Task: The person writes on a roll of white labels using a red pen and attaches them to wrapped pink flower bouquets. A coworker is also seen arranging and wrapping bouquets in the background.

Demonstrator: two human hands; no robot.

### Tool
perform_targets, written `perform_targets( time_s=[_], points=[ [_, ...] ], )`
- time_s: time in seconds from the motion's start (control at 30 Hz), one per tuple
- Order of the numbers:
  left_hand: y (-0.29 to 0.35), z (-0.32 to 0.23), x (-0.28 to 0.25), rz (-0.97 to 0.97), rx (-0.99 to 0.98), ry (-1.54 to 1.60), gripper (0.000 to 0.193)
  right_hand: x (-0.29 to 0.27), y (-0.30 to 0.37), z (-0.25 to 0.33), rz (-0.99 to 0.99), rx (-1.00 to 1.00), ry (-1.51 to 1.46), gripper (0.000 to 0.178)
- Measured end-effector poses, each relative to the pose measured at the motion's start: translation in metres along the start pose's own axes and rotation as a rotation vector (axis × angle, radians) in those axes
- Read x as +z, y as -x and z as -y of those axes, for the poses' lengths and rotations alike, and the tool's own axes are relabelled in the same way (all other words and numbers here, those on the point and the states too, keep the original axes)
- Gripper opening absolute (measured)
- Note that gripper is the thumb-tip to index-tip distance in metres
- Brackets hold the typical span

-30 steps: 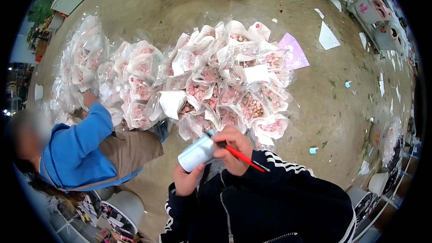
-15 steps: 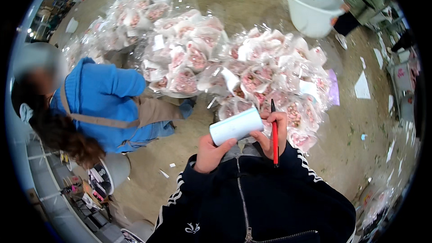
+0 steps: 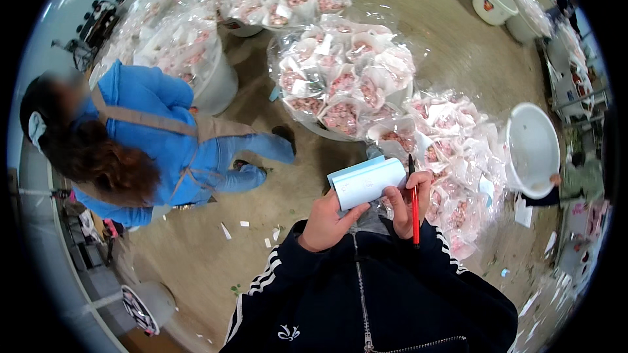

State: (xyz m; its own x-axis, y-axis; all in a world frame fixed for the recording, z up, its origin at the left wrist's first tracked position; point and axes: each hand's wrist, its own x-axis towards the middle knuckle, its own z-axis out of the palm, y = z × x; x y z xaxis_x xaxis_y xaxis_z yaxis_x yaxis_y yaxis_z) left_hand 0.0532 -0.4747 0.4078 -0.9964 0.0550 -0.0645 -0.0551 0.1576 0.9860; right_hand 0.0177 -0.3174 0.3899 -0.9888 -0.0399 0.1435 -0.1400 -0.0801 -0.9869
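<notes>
Head: left fingers (image 3: 353, 217) gripped blue paper (image 3: 371, 183), right fingers (image 3: 397, 204) red pen (image 3: 415, 219); scraps (image 3: 244, 223) littered lower-left floor (image 3: 209, 271), bouquets (image 3: 342, 84) filled upper centre.

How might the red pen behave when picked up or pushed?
The red pen looks stiff, since its barrel is straight. Slim and held by the right hand alone, it is probably light. It may roll if pushed, as it appears rounded.

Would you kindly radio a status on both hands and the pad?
Left hand gripping pad. Right hand holding red pen, black end up. Bouquets beyond, not blocking pad.
</notes>
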Motion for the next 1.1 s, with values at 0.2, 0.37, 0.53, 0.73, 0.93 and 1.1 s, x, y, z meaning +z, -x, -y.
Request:
perform_targets(
  time_s=[0.2,0.37,0.53,0.73,0.93,1.1],
  points=[
    [0.01,0.006,-0.037,-0.107,0.304,-0.448,0.031,0.043,-0.015,0.005,0.109,0.123,-0.05,0.028],
    [0.014,0.028,-0.035,-0.229,0.376,-0.476,0.036,0.054,-0.03,-0.021,0.189,0.088,-0.005,0.025],
    [0.039,0.028,-0.044,-0.378,0.262,-0.439,0.032,0.08,-0.04,-0.012,0.443,0.129,0.025,0.025],
    [0.053,0.054,-0.037,-0.477,-0.05,-0.183,0.03,0.076,-0.078,-0.021,0.554,0.032,-0.012,0.019],
    [0.058,0.046,-0.038,-0.502,-0.099,-0.194,0.029,0.05,-0.177,0.111,0.413,-0.669,-0.125,0.039],
    [0.045,0.028,-0.024,-0.464,-0.086,-0.123,0.027,0.029,-0.174,0.215,0.42,-1.257,-0.102,0.062]
  ],
)
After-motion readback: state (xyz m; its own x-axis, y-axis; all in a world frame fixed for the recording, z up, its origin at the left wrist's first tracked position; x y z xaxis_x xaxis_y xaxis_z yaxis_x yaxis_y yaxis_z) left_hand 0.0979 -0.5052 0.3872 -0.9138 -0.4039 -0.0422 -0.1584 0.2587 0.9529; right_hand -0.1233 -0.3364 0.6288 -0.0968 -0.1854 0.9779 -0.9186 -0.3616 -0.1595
